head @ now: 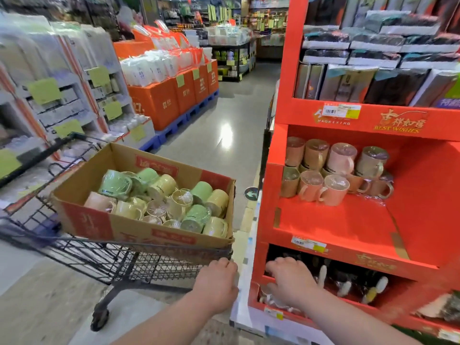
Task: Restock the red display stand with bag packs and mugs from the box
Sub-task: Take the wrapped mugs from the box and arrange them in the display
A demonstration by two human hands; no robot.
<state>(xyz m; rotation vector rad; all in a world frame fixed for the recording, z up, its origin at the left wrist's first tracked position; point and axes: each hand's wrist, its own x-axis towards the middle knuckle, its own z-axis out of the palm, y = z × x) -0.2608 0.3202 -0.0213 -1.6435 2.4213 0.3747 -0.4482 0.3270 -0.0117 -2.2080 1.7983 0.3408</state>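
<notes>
The red display stand (348,118) fills the right side. Its middle shelf holds pink and tan wrapped mugs (334,170), with bare room in front and to the right. Dark bag packs (348,277) lie in the bottom shelf. A cardboard box (139,232) of green, yellow and pink mugs (171,197) sits in a shopping cart (107,262) on the left. My right hand (291,282) reaches palm down into the bottom shelf's left end, fingers loosely bent over the packs, gripping nothing I can see. My left hand (216,282) hangs loosely curled between the cart's corner and the stand, holding nothing.
The stand's top shelf is packed with boxed goods (373,70). The stand rests on a white base (246,307). An aisle of grey floor (224,115) runs ahead, lined on the left by white shelving (62,95) and orange bins on blue pallets (174,95).
</notes>
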